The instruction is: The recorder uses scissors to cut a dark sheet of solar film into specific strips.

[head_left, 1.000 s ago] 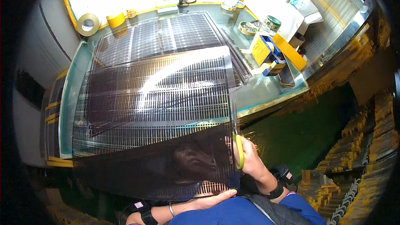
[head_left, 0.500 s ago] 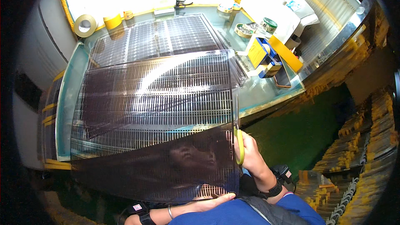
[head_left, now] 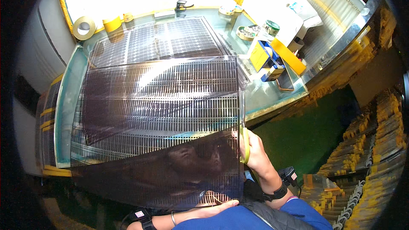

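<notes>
We see that the fingers of our right hand point(head_left: 256, 154) are closed around the yellow-green handle of the scissors point(head_left: 246, 145). The blades seem to point forward from these fingers, along the right edge of the dark slotted sheet point(head_left: 162, 102); we cannot tell if they are apart or together. This sheet spreads to the left of the right fingers, and it reaches far ahead of them. Our left hand point(head_left: 216, 208) is at the near edge, close to its right corner: the thumb is on the near side, and other fingers show through the slots, so we judge that they hold the sheet narrowly.

About the progress, we judge that the trimming at the right edge is under way. The sheet looks like one large piece, and we do not make out any strip fully separated from it. How much edge is already cut, and how much is left, is too fine to tell.

Ahead of both hands, on the glass desk point(head_left: 267, 97), lies a gridded panel point(head_left: 162, 40). Forward and right of the right fingers stands a blue and yellow tape dispenser point(head_left: 260, 56).
</notes>
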Demonstrator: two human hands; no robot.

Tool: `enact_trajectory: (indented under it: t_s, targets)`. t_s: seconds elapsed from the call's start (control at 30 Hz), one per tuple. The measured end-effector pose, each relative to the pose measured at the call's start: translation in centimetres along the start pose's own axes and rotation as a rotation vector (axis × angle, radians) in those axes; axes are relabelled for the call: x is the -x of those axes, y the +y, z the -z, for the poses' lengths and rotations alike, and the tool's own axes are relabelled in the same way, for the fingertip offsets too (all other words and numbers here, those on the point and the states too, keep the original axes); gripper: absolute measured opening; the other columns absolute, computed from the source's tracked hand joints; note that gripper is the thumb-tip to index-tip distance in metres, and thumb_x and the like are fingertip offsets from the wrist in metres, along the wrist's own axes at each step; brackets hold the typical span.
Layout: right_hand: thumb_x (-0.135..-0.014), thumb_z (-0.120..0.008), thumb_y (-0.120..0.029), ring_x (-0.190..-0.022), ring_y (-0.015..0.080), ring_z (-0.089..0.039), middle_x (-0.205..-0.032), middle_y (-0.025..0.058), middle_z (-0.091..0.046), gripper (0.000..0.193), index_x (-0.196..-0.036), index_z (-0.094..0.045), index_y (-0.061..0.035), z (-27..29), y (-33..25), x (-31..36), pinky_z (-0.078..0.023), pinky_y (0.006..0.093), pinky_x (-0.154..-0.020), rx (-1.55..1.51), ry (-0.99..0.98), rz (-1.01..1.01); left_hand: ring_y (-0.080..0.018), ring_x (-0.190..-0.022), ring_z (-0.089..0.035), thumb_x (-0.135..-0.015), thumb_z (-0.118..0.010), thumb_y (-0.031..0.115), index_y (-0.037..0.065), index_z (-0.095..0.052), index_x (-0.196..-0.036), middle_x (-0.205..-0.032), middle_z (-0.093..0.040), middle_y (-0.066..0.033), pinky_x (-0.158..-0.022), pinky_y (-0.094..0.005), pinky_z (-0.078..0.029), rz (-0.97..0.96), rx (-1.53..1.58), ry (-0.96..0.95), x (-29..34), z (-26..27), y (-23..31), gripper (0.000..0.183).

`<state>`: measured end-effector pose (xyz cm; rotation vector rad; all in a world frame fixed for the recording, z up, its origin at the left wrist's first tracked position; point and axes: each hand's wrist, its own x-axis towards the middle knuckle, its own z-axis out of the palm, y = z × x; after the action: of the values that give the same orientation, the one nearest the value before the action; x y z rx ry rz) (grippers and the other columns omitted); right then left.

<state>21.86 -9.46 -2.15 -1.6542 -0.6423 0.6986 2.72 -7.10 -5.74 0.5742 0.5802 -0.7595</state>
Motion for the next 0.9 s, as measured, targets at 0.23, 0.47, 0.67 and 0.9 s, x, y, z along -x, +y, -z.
enact_trajectory:
  t_s: [0.23,0.47,0.67,0.9]
  targets:
    - [-0.087,-0.045,-0.014,-0.046,0.0065,-0.045,-0.057,-0.001,-0.046,0.015,-0.077,-0.051,-0.0043,0.0,-1.7,0.1,-0.037,0.0215,-0.042,0.047,0.015,-0.014,-0.013,-0.124,-0.031,-0.095,-0.031,0.024,-0.002,-0.034,-0.129,-0.135,-0.033,-0.006,-0.105,-0.0242,-0.022,0.119,-0.183,-0.008,2.8,-1.9,3.1,0.042]
    - [-0.086,-0.046,-0.017,-0.047,0.0071,-0.046,-0.058,-0.0005,-0.047,0.016,-0.077,-0.051,-0.0044,1.2,-0.7,-1.1,-0.038,0.0212,-0.042,-0.021,0.015,0.053,-0.0121,-0.097,-0.054,-0.092,-0.04,0.02,-0.004,-0.055,-0.106,-0.105,-0.057,-0.0074,-0.083,-0.0214,-0.043,-0.079,-0.113,-0.007,0.8,-0.2,0.4,0.032]
    - [-0.084,-0.045,-0.014,-0.047,0.0066,-0.045,-0.058,-0.0012,-0.047,0.012,-0.078,-0.051,-0.0051,1.4,-0.9,-1.1,-0.037,0.0212,-0.042,-0.021,0.035,-0.026,-0.0114,-0.092,-0.053,-0.09,-0.043,0.02,-0.003,-0.056,-0.101,-0.1,-0.057,-0.0062,-0.079,-0.0215,-0.042,-0.06,-0.132,-0.028,0.8,0.0,0.2,0.029]
    - [-0.086,-0.048,-0.013,-0.057,0.0051,-0.047,-0.066,-0.0036,-0.049,0.012,-0.087,-0.054,-0.0026,1.8,-1.1,-1.7,-0.039,0.0202,-0.05,-0.053,0.063,0.056,-0.0105,-0.086,-0.052,-0.088,-0.047,0.019,-0.002,-0.057,-0.095,-0.093,-0.057,-0.0049,-0.074,-0.0217,-0.041,-0.048,-0.153,-0.023,1.2,0.0,0.4,0.025]
